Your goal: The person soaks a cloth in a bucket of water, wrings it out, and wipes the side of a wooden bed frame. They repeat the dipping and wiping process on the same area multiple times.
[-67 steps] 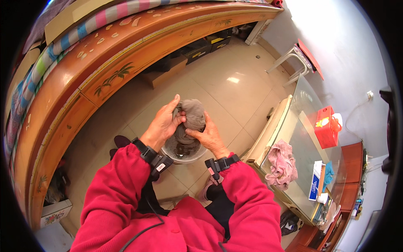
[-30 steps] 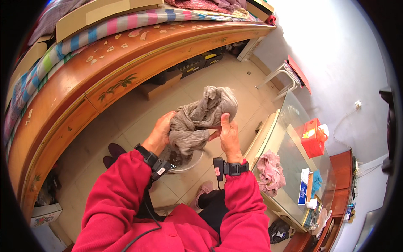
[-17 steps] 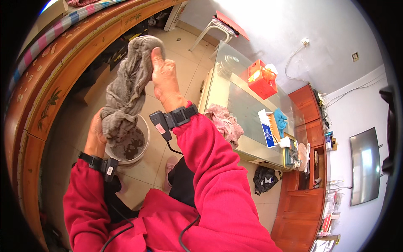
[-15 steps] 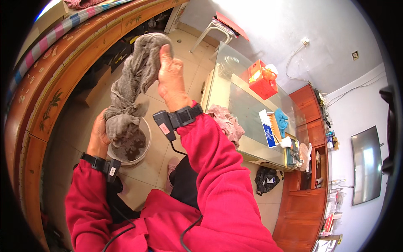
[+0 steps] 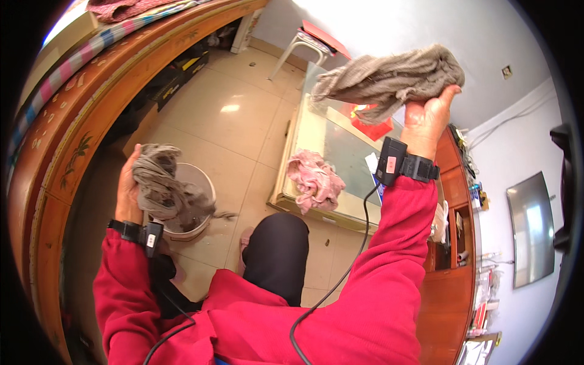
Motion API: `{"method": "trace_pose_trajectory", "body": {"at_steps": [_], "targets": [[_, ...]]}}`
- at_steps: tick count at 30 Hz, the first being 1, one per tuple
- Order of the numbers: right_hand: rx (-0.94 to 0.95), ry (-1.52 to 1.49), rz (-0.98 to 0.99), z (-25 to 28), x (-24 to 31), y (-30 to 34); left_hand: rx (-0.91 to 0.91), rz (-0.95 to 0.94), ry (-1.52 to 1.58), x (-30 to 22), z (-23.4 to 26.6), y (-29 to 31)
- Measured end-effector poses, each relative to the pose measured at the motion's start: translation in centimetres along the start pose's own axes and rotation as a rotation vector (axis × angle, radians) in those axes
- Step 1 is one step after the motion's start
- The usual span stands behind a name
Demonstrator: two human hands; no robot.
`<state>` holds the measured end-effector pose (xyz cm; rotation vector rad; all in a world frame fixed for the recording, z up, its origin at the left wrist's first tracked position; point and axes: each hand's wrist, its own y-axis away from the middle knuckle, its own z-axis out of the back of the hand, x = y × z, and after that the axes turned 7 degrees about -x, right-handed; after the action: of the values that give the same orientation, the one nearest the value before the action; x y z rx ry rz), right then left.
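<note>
Two crumpled grey-brown cloths are held apart from each other, one in each hand. My left hand (image 5: 126, 193) grips a darker grey cloth (image 5: 159, 182) above a pale bucket (image 5: 207, 181) on the floor, its loose ends hanging over the opening. Dark water shows in the bucket, partly hidden by the cloth. Out to the right and higher up, my right hand (image 5: 427, 118) is closed on the other grey cloth (image 5: 389, 76), which is bunched over the glass-topped table (image 5: 344, 145). On the table's near corner lies a pink cloth (image 5: 315, 180).
A red box (image 5: 372, 129) on the table is mostly covered by the raised cloth. Beyond the table stands a white stool (image 5: 299, 44). A carved wooden bed edge (image 5: 85, 140) curves along the left, and a reddish cabinet (image 5: 441, 304) stands at the right.
The twisted grey bundle held between both hands is now two separate pieces. My right hand has swung far right over the table with one; my left stays by the bucket with the other.
</note>
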<state>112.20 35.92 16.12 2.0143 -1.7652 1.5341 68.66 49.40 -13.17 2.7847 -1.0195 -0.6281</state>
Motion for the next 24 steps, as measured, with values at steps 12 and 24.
{"method": "trace_pose_trajectory", "body": {"at_steps": [12, 24], "targets": [[-0.531, 0.623, 0.018, 25.2, -1.8, 4.9, -0.033, -0.235, -0.139, -1.9, -0.6, -0.3], [0.242, 1.579, 0.107, 26.8, -5.0, 10.9, -0.013, -0.217, -0.119, -1.2, 0.9, -0.5]]}}
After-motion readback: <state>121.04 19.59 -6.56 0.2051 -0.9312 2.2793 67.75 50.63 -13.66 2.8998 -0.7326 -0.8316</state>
